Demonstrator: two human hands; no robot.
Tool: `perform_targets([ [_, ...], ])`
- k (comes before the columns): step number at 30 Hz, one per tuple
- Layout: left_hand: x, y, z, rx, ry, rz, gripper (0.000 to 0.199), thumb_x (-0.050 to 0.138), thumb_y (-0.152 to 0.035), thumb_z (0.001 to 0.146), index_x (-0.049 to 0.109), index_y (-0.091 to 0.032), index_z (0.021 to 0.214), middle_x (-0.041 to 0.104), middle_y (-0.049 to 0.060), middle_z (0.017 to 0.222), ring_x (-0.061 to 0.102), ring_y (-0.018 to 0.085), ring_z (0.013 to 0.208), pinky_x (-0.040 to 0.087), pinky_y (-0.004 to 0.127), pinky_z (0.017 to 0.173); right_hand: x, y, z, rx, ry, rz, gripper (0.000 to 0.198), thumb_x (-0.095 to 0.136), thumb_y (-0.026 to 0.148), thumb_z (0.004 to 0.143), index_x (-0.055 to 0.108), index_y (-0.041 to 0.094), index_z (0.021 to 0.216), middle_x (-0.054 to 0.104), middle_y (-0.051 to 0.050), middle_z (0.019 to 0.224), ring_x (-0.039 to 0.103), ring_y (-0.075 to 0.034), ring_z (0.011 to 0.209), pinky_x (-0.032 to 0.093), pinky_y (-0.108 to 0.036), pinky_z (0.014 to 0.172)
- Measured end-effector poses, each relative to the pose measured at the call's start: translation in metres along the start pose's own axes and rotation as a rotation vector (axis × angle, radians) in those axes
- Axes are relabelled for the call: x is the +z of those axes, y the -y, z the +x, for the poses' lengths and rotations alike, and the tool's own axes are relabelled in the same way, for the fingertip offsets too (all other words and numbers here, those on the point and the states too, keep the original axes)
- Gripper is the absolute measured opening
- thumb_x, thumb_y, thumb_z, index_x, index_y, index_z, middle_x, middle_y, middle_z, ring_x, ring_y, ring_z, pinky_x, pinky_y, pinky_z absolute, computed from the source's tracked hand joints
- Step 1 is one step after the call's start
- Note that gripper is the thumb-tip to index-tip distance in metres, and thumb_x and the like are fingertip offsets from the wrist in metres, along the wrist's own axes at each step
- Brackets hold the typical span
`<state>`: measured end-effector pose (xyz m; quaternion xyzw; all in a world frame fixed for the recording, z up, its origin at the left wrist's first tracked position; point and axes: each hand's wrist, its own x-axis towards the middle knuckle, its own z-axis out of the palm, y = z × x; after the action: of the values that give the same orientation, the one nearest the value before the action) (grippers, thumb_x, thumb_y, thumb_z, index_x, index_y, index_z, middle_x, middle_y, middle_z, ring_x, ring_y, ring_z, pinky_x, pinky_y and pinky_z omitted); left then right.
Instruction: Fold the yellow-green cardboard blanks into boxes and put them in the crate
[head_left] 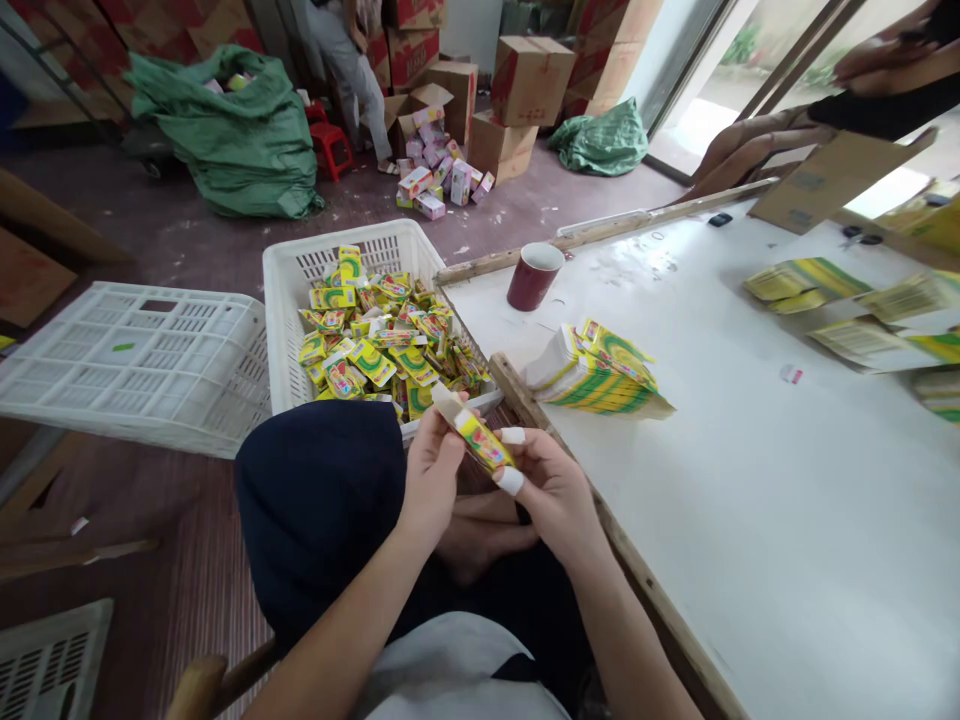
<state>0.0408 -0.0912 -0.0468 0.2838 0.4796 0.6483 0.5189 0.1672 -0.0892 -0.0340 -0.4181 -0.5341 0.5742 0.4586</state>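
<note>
Head view: holding box (484,442) in both hands, above lap, just beside table (750,530). Gripping one end between thumb and fingers of left hand (435,465), pale flap (447,402) jutting out there. Pinching other end with right hand (551,485), tape (511,481) wrapped white around thumb and one finger. Facing crate (276,335), heaped with similar yellow packs (375,362), just beyond hands. At right, on table: flattened stack (600,385), with mug (535,278) behind. Farther back, on floor: green sack (225,150), pink cartons (442,175).
</note>
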Motion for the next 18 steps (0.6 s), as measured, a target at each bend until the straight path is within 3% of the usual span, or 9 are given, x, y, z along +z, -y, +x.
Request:
perform_targets([
  [3,-0.005,0.000,-0.001,0.002,-0.022,-0.007,0.033,0.078,-0.046,0.070,0.069,-0.020,0.088,0.072,0.001,0.082,0.067,0.017,0.076,0.055,0.029,0.073,-0.010,0.002,-0.001,0.006,-0.013,-0.081,0.014,0.065,0.033,0.083,0.067,0.023,0.093,0.073,-0.001,0.081,0.070,-0.020,0.073,0.059,-0.034,0.069],
  [5,-0.012,-0.004,0.003,-0.012,-0.016,0.036,0.033,0.079,-0.046,0.069,0.070,-0.019,0.085,0.073,0.002,0.078,0.068,0.018,0.073,0.055,0.030,0.072,-0.017,0.004,-0.001,-0.080,-0.043,-0.248,0.011,0.062,0.029,0.085,0.070,0.023,0.089,0.074,-0.001,0.081,0.069,-0.020,0.072,0.058,-0.034,0.067],
  [9,-0.029,-0.028,0.013,0.119,0.105,0.083,0.054,0.074,-0.059,0.070,0.068,-0.020,0.105,0.073,0.010,0.107,0.068,0.025,0.102,0.051,0.037,0.093,-0.036,0.013,0.000,-0.408,-0.143,-0.728,0.022,0.052,0.017,0.087,0.072,0.028,0.088,0.073,-0.002,0.085,0.066,-0.022,0.079,0.054,-0.037,0.072],
  [12,-0.032,-0.047,0.013,0.180,0.266,0.329,0.078,0.087,-0.051,0.052,0.062,-0.021,0.120,0.065,0.014,0.125,0.057,0.032,0.123,0.043,0.042,0.105,-0.041,0.021,-0.001,-0.606,-0.056,-0.974,0.032,0.048,0.010,0.089,0.072,0.032,0.091,0.074,-0.001,0.086,0.064,-0.022,0.082,0.050,-0.042,0.084],
  [15,-0.024,-0.049,0.006,0.114,0.435,0.693,0.079,0.093,-0.034,0.042,0.063,-0.022,0.115,0.068,0.011,0.117,0.062,0.035,0.112,0.047,0.045,0.098,-0.033,0.024,-0.006,-0.684,0.118,-0.999,0.032,0.051,0.010,0.090,0.069,0.035,0.096,0.075,0.002,0.092,0.064,-0.021,0.092,0.040,-0.048,0.103],
  [16,-0.021,-0.046,0.003,0.092,0.452,0.775,0.073,0.091,-0.033,0.047,0.063,-0.022,0.113,0.069,0.010,0.111,0.064,0.033,0.105,0.049,0.044,0.093,-0.029,0.023,-0.008,-0.679,0.110,-0.968,0.031,0.053,0.011,0.090,0.068,0.036,0.101,0.074,0.002,0.101,0.063,-0.022,0.101,0.035,-0.050,0.108],
  [18,-0.016,-0.037,-0.001,0.091,0.419,0.866,0.061,0.084,-0.034,0.058,0.061,-0.023,0.114,0.070,0.007,0.103,0.066,0.030,0.095,0.051,0.041,0.085,-0.025,0.019,-0.011,-0.598,-0.040,-0.836,0.035,0.058,0.018,0.088,0.061,0.035,0.119,0.066,-0.003,0.125,0.055,-0.026,0.121,0.032,-0.055,0.112],
])
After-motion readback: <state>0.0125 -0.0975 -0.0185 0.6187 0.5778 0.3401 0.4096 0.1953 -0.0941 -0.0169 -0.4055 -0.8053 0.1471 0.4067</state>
